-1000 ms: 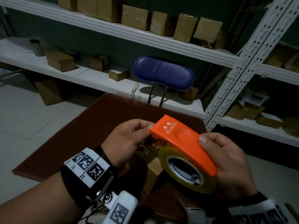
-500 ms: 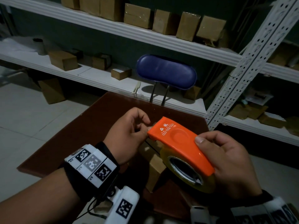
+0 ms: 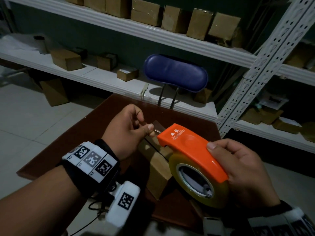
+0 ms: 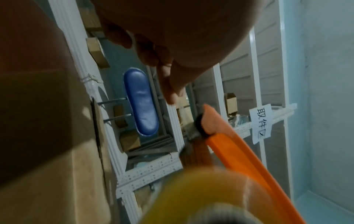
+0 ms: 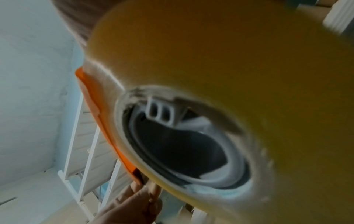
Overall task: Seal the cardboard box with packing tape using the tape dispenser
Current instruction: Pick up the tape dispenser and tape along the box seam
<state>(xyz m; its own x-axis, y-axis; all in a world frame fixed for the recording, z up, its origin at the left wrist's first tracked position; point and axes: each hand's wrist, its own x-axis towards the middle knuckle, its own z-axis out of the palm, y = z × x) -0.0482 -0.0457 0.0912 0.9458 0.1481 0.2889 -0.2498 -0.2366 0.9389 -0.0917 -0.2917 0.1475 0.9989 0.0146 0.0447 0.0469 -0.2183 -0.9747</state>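
Right hand (image 3: 245,169): wrapped around the orange tape dispenser (image 3: 190,150), thumb on top, held up over the table (image 3: 71,150).
Left hand (image 3: 126,132): thumb and forefinger pinching the loose end of the tape (image 3: 158,127) right at the dispenser's nose.
Tape roll (image 3: 201,183): yellowish, sitting under the orange cover.
Box (image 3: 158,171): small cardboard one, on the brown table right below both hands.
Background: blue chair back (image 3: 175,73), shelves (image 3: 170,34) full of boxes.

Tape dispenser (image 3: 190,150) and hands hide most of cardboard box (image 3: 158,174).

Black wristbands (image 3: 102,160) — white square-code tags; white coded camera block (image 3: 123,200), thin black cable.
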